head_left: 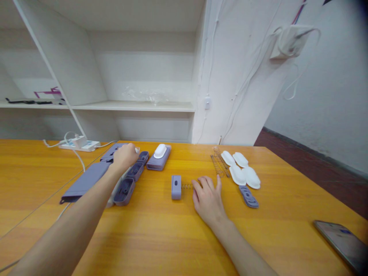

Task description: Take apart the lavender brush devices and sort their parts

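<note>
My left hand (125, 155) is closed beside a row of hollow purple plastic housings (124, 191). A bit of white shows at its fingertips, but I cannot make out what it is. My right hand (209, 199) rests low over the table, with thumb and forefinger closed at the end of a thin metal spring (187, 186). That spring reaches leftward to a small upright purple housing (176, 188) with a dark oval hole. Beyond the right hand lie several loose springs (220, 163), several white rounded covers (238, 174) and a purple slotted plate (248, 196).
A purple case with a white cap (160, 151) stands at the back. Larger purple panels (86, 182) lie left, near a power strip (80, 143) with trailing cables. A phone (342, 243) lies at the right front edge. White shelving (135, 105) rises behind the table.
</note>
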`<state>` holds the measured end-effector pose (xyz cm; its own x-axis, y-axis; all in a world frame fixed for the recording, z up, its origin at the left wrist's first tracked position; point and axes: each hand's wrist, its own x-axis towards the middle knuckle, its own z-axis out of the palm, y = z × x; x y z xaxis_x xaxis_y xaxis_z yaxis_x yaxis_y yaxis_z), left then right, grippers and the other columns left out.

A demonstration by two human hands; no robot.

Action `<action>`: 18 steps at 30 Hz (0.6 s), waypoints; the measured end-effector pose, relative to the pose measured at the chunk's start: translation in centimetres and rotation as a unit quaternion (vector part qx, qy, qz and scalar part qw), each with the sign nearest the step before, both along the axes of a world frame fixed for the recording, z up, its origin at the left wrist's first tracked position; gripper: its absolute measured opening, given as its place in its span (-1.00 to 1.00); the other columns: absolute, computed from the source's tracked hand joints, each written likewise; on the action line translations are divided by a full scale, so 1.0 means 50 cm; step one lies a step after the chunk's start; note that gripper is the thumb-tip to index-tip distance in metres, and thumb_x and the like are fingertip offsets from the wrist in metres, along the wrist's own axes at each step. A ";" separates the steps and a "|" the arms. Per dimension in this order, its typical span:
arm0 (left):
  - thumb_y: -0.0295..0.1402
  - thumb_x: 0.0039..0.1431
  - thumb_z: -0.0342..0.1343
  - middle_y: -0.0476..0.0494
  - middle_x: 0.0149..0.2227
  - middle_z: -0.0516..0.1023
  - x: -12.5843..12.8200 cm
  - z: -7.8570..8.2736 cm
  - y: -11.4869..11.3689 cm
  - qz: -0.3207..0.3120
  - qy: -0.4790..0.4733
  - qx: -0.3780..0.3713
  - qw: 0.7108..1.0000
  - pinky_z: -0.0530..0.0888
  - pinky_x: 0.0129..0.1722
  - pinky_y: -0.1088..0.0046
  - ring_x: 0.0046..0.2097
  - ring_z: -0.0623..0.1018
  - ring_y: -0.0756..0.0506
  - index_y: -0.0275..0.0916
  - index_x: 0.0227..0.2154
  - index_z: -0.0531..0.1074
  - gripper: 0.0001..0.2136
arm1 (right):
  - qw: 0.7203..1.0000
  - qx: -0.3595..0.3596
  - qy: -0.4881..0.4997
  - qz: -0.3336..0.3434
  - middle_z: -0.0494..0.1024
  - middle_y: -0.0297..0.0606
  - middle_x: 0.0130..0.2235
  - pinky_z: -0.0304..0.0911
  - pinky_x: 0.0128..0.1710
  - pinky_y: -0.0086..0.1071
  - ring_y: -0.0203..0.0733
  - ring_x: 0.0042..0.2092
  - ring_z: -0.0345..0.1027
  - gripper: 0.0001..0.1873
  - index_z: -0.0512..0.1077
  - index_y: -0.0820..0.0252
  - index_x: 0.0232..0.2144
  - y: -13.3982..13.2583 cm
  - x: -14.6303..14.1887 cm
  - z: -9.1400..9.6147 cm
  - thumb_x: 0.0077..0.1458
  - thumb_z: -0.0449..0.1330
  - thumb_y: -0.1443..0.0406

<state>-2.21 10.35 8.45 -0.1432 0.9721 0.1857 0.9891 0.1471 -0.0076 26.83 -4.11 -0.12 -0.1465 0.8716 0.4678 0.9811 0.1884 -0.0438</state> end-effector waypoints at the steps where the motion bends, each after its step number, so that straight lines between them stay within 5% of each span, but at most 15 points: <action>1: -0.23 0.14 -0.13 -0.44 -0.23 0.56 0.000 0.006 -0.008 0.001 0.001 0.004 1.000 0.42 -0.26 0.30 -0.16 0.54 -0.32 -0.34 -0.28 0.51 -0.64 | 1.000 0.000 0.000 0.001 0.44 -0.19 -0.10 -0.41 0.23 0.14 -0.06 0.02 0.19 -0.72 0.42 0.07 -0.10 0.000 0.000 0.001 0.15 0.05 0.32; 10: -0.28 0.02 -0.02 -0.29 -0.24 0.57 -0.036 0.013 -0.086 0.004 0.006 -0.026 1.000 0.42 -0.29 0.32 -0.18 0.54 -0.29 -0.24 -0.37 0.51 -0.76 | 1.000 -0.017 -0.004 0.008 0.45 -0.17 -0.08 -0.38 0.23 0.14 -0.05 0.04 0.19 -0.71 0.42 0.09 -0.08 -0.006 0.001 0.011 0.15 0.05 0.31; 18: -0.31 -0.07 0.05 -0.35 -0.26 0.57 -0.056 0.005 -0.083 0.004 0.008 -0.075 0.997 0.43 -0.31 0.29 -0.19 0.56 -0.32 -0.27 -0.34 0.51 -0.76 | 1.000 -0.013 0.000 0.006 0.45 -0.18 -0.08 -0.38 0.23 0.15 -0.06 0.03 0.19 -0.71 0.42 0.08 -0.08 -0.005 0.000 0.008 0.16 0.04 0.31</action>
